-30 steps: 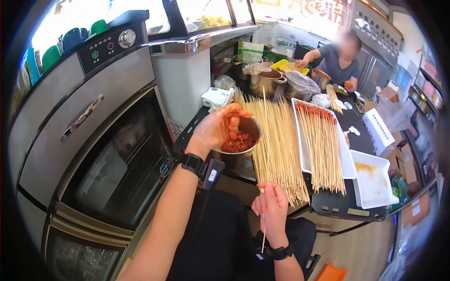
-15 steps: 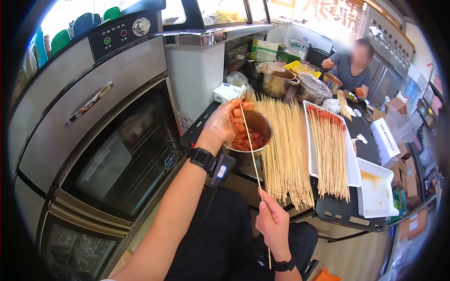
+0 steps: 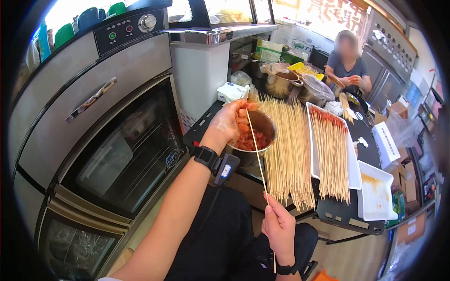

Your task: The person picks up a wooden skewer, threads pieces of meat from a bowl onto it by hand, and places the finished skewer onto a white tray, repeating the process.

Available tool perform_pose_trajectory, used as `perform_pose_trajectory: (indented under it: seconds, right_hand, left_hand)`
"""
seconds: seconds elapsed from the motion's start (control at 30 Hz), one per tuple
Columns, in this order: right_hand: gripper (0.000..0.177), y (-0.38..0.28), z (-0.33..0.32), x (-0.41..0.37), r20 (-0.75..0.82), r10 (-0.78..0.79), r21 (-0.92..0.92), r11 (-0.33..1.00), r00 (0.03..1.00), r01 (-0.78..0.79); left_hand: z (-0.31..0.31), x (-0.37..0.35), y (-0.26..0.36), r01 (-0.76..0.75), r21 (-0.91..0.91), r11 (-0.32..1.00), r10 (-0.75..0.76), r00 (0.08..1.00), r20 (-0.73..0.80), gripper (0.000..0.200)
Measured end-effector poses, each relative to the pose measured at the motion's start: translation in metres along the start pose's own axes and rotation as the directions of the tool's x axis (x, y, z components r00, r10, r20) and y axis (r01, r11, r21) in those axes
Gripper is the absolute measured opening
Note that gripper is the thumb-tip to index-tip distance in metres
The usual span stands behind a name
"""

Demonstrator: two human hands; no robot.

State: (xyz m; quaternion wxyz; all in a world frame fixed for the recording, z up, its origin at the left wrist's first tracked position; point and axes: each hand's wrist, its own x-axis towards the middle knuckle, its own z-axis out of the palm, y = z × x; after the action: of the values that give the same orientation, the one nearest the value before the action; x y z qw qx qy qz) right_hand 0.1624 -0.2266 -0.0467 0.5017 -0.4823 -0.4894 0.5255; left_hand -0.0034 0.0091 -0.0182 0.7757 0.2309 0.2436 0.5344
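Observation:
My left hand (image 3: pixel 225 122), in a clear plastic glove, is closed around pieces of red marinated meat (image 3: pixel 243 120) at the rim of a metal pot (image 3: pixel 273 127). More chopped red meat (image 3: pixel 248 142) lies inside the pot. Bare and lower down, my right hand (image 3: pixel 280 228) pinches a long bamboo skewer (image 3: pixel 258 161) by its lower part. The skewer slants up across the pot, its upper end at the meat in my left fingers. Right beside the pot spreads a thick layer of bare bamboo skewers (image 3: pixel 288 154).
A white tray (image 3: pixel 313 154) holds skewers tipped with red meat (image 3: pixel 330 119). Nearer the table's right corner is another white tray (image 3: pixel 375 201) with yellowish liquid. Across the table (image 3: pixel 335 210) sits a person (image 3: pixel 349 65). A glass-doored cabinet (image 3: pixel 122 150) stands at my left.
The view has shifted slightly, while my hands keep nearly the same pose on the skewer and meat. The person across sits more upright, with both hands brought together.

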Motion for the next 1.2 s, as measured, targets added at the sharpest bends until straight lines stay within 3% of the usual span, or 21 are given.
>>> perform_pose_trajectory:
  seconds: [0.07, 0.23, 0.57, 0.67, 0.77, 0.83, 0.93, 1.07, 1.13, 1.17, 1.2]
  right_hand:
    - [0.033, -0.002, -0.001, -0.002, -0.005, 0.007, -0.023, 1.0, 1.0, -0.007]
    - [0.033, 0.0, -0.001, -0.001, -0.013, 0.002, -0.022, 1.0, 1.0, -0.003]
    - [0.033, -0.002, -0.003, -0.003, -0.025, 0.0, -0.064, 0.998, 1.0, -0.001]
    - [0.032, -0.003, -0.005, -0.002, -0.016, -0.004, -0.086, 0.996, 1.0, 0.003]
    - [0.03, -0.004, -0.011, -0.002, -0.052, 0.011, -0.197, 0.98, 0.999, -0.021]
    - [0.03, -0.005, -0.016, -0.001, -0.062, 0.0, -0.213, 0.977, 0.998, -0.013]
    - [0.029, -0.011, -0.025, 0.0, -0.073, 0.003, -0.225, 0.974, 0.997, -0.019]
    - [0.031, -0.014, -0.038, 0.001, -0.043, 0.037, -0.209, 0.977, 0.998, -0.045]
    - [0.031, -0.012, -0.045, 0.002, -0.007, 0.049, -0.178, 0.983, 0.999, -0.05]
    - [0.031, -0.013, -0.045, 0.002, -0.006, 0.05, -0.181, 0.982, 0.999, -0.051]
    - [0.031, -0.014, -0.046, 0.002, 0.001, 0.052, -0.166, 0.985, 0.999, -0.051]
  left_hand:
    - [0.0, 0.0, 0.0, -0.019, 0.022, 1.0, 0.021, 0.996, -0.084, 0.017]
    - [-0.009, 0.007, 0.001, 0.041, 0.039, 0.998, -0.042, 0.999, 0.017, 0.018]
    - [-0.007, 0.006, -0.002, 0.008, 0.047, 0.999, -0.005, 0.999, -0.051, 0.018]
    - [-0.009, 0.008, -0.001, 0.019, 0.034, 0.999, -0.02, 0.999, 0.039, 0.017]
    - [-0.002, 0.003, -0.003, -0.007, 0.13, 0.992, 0.009, 1.0, -0.02, 0.02]
    - [0.002, 0.001, -0.004, -0.023, 0.344, 0.939, 0.06, 0.993, -0.097, 0.026]
    - [0.004, 0.001, -0.011, -0.113, 0.338, 0.934, 0.132, 0.991, -0.034, 0.029]
    - [0.004, -0.003, -0.012, -0.082, 0.367, 0.927, 0.096, 0.995, -0.021, 0.028]
    - [0.005, -0.004, -0.011, -0.125, 0.587, 0.8, 0.143, 0.99, 0.016, 0.027]
    - [-0.01, 0.01, -0.014, -0.125, 0.584, 0.802, 0.144, 0.99, 0.015, 0.027]
    - [-0.039, 0.035, -0.021, -0.326, 0.7, 0.635, 0.227, 0.945, 0.234, 0.027]
